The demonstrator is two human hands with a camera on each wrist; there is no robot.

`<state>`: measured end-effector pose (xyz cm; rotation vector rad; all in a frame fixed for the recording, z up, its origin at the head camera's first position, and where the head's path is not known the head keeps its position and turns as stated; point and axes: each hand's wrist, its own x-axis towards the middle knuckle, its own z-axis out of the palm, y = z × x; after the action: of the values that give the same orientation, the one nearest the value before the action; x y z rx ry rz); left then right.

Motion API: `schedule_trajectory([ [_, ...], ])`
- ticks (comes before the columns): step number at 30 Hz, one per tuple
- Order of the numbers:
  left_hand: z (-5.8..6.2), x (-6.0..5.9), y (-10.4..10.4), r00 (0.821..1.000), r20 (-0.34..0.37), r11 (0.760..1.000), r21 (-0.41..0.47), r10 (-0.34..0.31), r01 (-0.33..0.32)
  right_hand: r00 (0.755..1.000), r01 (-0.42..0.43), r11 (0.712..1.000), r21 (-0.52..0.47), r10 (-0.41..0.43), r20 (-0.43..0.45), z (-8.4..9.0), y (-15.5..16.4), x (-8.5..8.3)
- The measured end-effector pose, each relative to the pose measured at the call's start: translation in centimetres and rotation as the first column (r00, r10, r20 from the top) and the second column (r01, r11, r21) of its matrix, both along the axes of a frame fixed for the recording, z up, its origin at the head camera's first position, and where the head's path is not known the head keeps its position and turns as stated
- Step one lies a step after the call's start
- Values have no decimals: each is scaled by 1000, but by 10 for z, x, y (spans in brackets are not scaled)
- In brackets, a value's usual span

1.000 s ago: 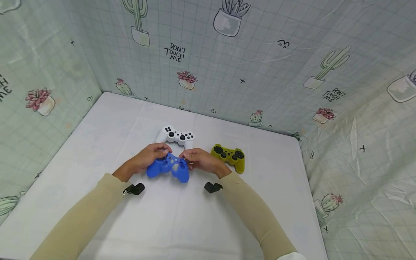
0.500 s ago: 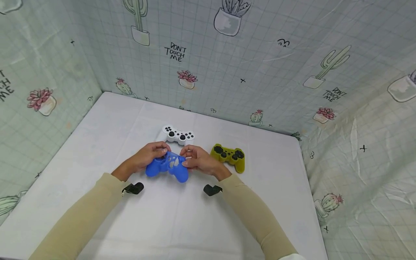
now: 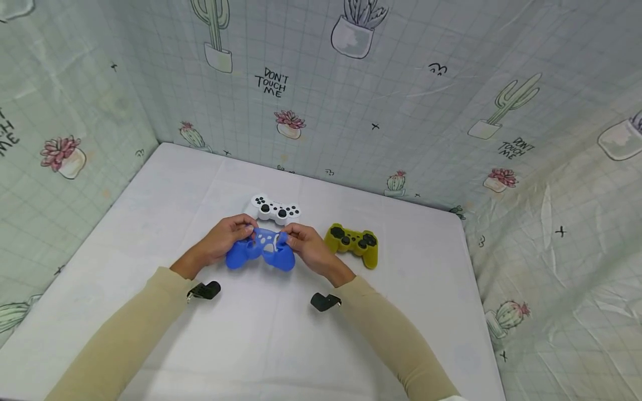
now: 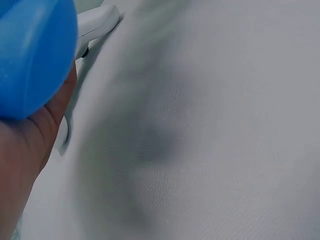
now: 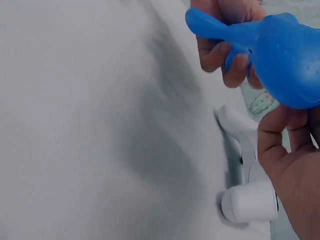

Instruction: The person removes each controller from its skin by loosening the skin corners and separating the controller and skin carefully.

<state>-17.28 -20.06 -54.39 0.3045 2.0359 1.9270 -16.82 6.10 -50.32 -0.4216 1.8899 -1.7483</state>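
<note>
Both hands hold a blue silicone controller cover just above the white table. My left hand grips its left end, my right hand grips its right end. In the left wrist view the blue cover fills the top left corner over my palm. The right wrist view shows the blue cover pinched by fingers of the left hand. A white game controller lies right behind the hands; its handle also shows in the right wrist view.
An olive-green covered controller lies to the right of the hands. Cactus-print cloth walls enclose the table at the back and both sides. Black wrist camera mounts sit under each forearm.
Both hands have lifted and turned the blue cover a little, moving it slightly back toward the white controller. The right forearm shifted nearer.
</note>
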Motion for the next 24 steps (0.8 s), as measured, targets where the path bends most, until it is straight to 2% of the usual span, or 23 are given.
schedule_trajectory([
  [5, -4, 1, 0, 1000, -22, 999, 30, 21, -20, 989, 82, 976, -202, -54, 141, 4, -5, 5],
  [10, -8, 3, -1, 999, -15, 999, 14, 32, -32, 975, 109, 949, -297, -44, 218, 11, -9, 9],
  [14, -8, 4, -2, 1000, -20, 1000, -13, 5, -5, 975, 72, 952, -298, -5, 221, 10, -6, 6],
  [19, -6, 4, -2, 1000, -25, 998, -61, -13, 11, 972, 23, 974, -226, 32, 234, 6, 1, 1],
  [24, -5, 6, -3, 999, -25, 993, -116, -20, 17, 956, -38, 981, -192, 91, 279, 5, 4, -1],
])
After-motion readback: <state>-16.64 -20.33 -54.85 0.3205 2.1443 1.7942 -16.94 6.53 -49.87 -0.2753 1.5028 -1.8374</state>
